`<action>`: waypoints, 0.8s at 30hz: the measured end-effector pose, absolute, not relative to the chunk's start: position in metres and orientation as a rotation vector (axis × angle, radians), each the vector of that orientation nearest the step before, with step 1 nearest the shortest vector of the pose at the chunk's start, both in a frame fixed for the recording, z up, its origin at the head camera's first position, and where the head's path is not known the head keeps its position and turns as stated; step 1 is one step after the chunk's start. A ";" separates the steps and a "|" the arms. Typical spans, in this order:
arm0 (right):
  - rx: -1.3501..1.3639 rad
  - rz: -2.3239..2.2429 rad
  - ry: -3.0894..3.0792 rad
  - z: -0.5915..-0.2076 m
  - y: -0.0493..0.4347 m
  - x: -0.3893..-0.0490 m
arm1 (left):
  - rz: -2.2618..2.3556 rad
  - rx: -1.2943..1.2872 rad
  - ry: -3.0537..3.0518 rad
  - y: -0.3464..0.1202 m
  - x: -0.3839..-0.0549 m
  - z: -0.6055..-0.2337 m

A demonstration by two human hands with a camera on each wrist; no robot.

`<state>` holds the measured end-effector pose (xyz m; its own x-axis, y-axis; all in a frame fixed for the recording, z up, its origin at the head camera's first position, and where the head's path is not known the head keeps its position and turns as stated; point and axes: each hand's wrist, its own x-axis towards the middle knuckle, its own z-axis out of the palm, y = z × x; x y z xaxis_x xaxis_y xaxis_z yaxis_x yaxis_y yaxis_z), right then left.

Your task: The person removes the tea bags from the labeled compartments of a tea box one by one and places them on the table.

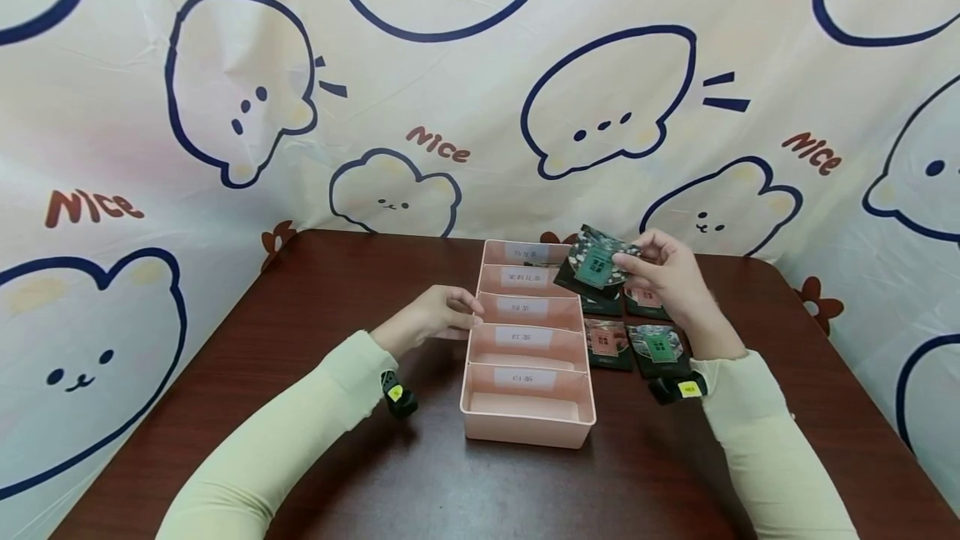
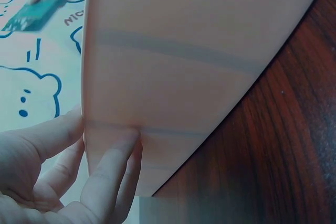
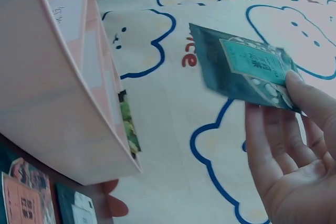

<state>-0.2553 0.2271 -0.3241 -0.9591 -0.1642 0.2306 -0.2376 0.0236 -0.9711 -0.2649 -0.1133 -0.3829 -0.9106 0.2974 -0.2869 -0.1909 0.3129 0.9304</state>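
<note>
A screened-off booth rather than a full room: a creased sheet (image 1: pixel 487 98) printed with cartoon faces and "Nice" hangs behind and along both sides of a dark table (image 1: pixel 360 465). It hides everything beyond, so home or office is hard to tell.

Worn items, left and right sides.
Left cuff (image 1: pixel 366 357): pale yellow-green, same colour as left sleeve (image 1: pixel 277 440). Beside this cuff: black left unit (image 1: pixel 405 405), yellow left label (image 1: pixel 395 392). Well right of it: matching right sleeve (image 1: pixel 772 440), black right unit (image 1: pixel 664 391), yellow right label (image 1: pixel 688 389) bearing dark marks.
</note>
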 end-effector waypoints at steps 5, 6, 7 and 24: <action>0.477 2.167 -2.106 -0.322 0.243 -0.242 | 1.627 0.105 2.181 -0.114 -0.266 -0.385; 0.494 2.167 -2.092 -0.323 0.247 -0.240 | 1.630 0.102 2.178 -0.114 -0.267 -0.385; 0.506 2.164 -2.083 -0.323 0.250 -0.237 | 1.632 0.102 2.176 -0.115 -0.267 -0.385; 0.327 1.800 -2.536 -0.357 0.282 -0.207 | 1.611 0.104 2.194 -0.115 -0.266 -0.385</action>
<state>-0.2070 0.2818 -0.3569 -0.9780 -0.1613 0.1323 -0.1781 0.3152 -0.9322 -0.2662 -0.1152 -0.3845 -0.9115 0.2985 -0.2831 -0.1807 0.3275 0.9274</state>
